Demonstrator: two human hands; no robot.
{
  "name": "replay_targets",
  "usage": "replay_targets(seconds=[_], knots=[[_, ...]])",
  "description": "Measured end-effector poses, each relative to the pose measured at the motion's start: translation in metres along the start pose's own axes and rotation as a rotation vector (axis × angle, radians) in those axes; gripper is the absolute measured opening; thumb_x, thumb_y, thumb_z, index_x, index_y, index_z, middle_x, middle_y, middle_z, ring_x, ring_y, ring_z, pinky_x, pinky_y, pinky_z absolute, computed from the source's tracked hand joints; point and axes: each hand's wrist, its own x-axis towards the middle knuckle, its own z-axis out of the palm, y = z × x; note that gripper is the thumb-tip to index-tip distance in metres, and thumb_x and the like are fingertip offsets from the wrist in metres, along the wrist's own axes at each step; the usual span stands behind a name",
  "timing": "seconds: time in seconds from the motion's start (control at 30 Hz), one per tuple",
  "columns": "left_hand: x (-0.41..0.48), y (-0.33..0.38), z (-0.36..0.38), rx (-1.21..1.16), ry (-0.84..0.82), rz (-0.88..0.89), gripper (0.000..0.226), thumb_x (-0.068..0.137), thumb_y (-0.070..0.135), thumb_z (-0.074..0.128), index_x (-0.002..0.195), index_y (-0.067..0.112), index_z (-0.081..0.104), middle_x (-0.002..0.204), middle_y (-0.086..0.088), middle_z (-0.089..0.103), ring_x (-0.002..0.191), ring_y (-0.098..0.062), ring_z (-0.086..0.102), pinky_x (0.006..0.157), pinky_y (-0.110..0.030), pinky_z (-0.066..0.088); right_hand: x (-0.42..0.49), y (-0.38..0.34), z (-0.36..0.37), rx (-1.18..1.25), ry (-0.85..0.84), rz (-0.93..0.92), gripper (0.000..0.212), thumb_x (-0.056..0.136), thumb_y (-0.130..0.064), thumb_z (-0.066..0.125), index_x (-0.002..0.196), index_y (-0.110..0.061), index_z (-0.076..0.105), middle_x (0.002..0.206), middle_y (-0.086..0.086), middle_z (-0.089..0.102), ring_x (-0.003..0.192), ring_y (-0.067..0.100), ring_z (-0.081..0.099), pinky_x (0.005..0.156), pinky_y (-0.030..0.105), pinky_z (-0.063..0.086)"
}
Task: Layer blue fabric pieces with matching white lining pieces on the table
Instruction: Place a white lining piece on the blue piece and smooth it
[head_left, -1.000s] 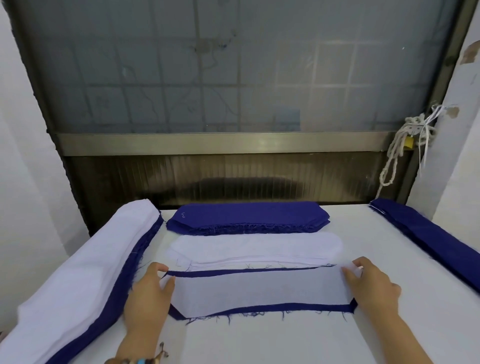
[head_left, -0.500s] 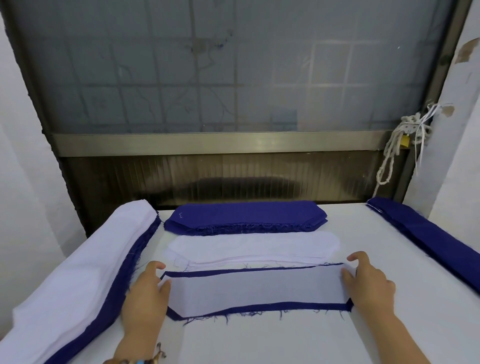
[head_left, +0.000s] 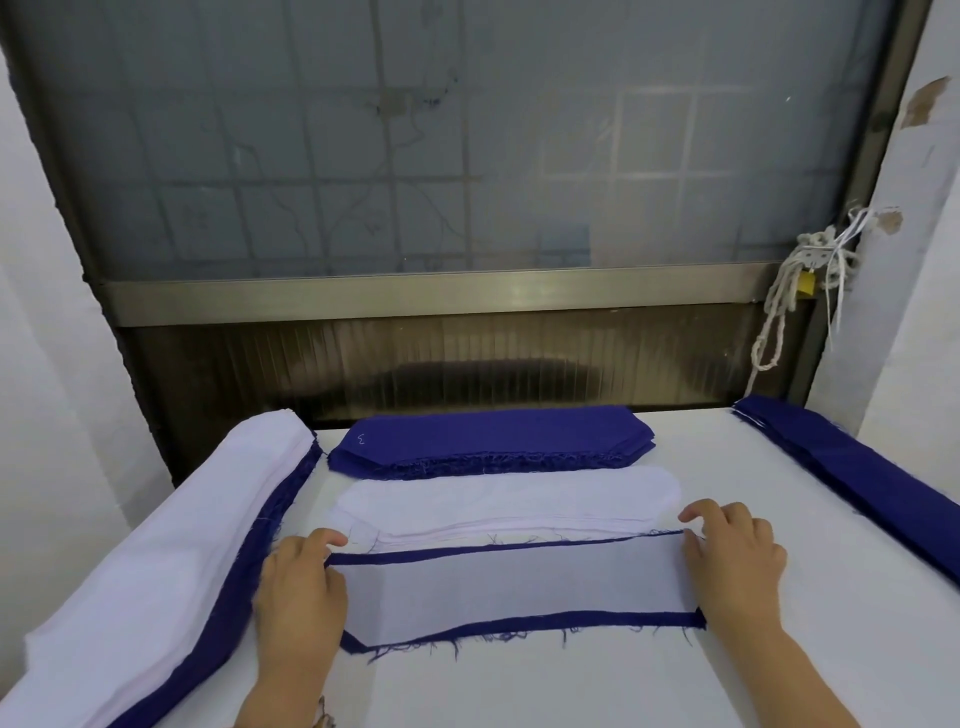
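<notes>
A blue fabric piece (head_left: 519, 622) lies flat at the table's middle with a white lining piece (head_left: 514, 590) on top of it, so only blue strips show along the far and near edges. My left hand (head_left: 298, 597) lies over the left end and its thumb and forefinger pinch the far left corner. At the right end, my right hand (head_left: 735, 564) pinches the far right corner the same way. Just behind lies a stack of white lining pieces (head_left: 509, 499), and behind that a stack of blue pieces (head_left: 488, 439).
A long pile of white over blue fabric (head_left: 156, 545) runs along the table's left edge. Folded blue fabric (head_left: 857, 483) runs along the right edge. A window frame (head_left: 441, 291) closes the far side, with white cord (head_left: 779, 306) hanging at its right.
Both hands stay at the ends of the layered piece, with small finger shifts at the far corners. The view has drifted slightly.
</notes>
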Motion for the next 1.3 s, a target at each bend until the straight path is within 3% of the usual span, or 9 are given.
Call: replay_targets(seconds=[0.17,0.33,0.57,0.7,0.87,1.3], knots=[[0.010,0.024,0.008,0.017,-0.045,0.190,0.024,0.090,0.015,0.061,0.103,0.034,0.055,0.106,0.010,0.053,0.088,-0.007,0.049,0.079,-0.021,0.048,0.007,-0.025,0.007,0.060,-0.050,-0.313,0.016,0.095,-0.022,0.053,0.109,-0.028,0.058,0.110,-0.005,0.052,0.096,0.016,0.046,0.079,0.025,0.036],[0.028,0.061,0.032,-0.067,-0.126,0.354,0.021,0.094,0.019,0.056,0.108,0.034,0.057,0.106,0.013,0.050,0.095,-0.003,0.046,0.087,-0.018,0.044,0.021,-0.074,0.022,0.236,-0.212,-0.506,0.018,0.097,-0.021,0.050,0.113,-0.027,0.055,0.115,-0.008,0.049,0.104,0.008,0.047,0.088,0.013,0.037],[0.036,0.114,0.085,0.003,-0.199,0.436,0.018,0.099,0.034,0.047,0.115,0.032,0.054,0.113,0.011,0.052,0.101,-0.008,0.046,0.088,-0.023,0.042,0.022,-0.151,0.061,0.299,-0.297,-0.471,0.020,0.099,-0.025,0.050,0.117,-0.021,0.057,0.120,-0.002,0.054,0.107,0.013,0.049,0.088,0.019,0.042],[0.038,0.102,0.098,-0.013,-0.180,0.413,0.011,0.098,0.038,0.048,0.107,0.035,0.052,0.105,0.013,0.051,0.092,-0.006,0.043,0.080,-0.018,0.039,0.023,-0.157,0.076,0.212,-0.296,-0.406,0.026,0.095,-0.038,0.054,0.116,-0.022,0.055,0.117,-0.002,0.051,0.103,0.016,0.049,0.080,0.021,0.041],[0.046,0.103,0.099,-0.012,-0.185,0.440,0.016,0.099,0.039,0.046,0.111,0.031,0.052,0.103,0.010,0.053,0.093,-0.009,0.049,0.080,-0.023,0.042,0.028,-0.153,0.083,0.260,-0.304,-0.368,0.034,0.093,-0.036,0.059,0.121,-0.018,0.055,0.119,0.001,0.051,0.102,0.018,0.053,0.086,0.025,0.045],[0.046,0.108,0.101,0.085,-0.182,0.487,0.023,0.099,0.047,0.040,0.095,0.027,0.051,0.094,0.010,0.045,0.086,-0.010,0.037,0.073,-0.020,0.030,0.027,-0.155,0.082,0.111,-0.188,-0.491,0.014,0.099,-0.032,0.048,0.106,-0.023,0.055,0.110,-0.006,0.048,0.096,0.011,0.042,0.082,0.021,0.040]])
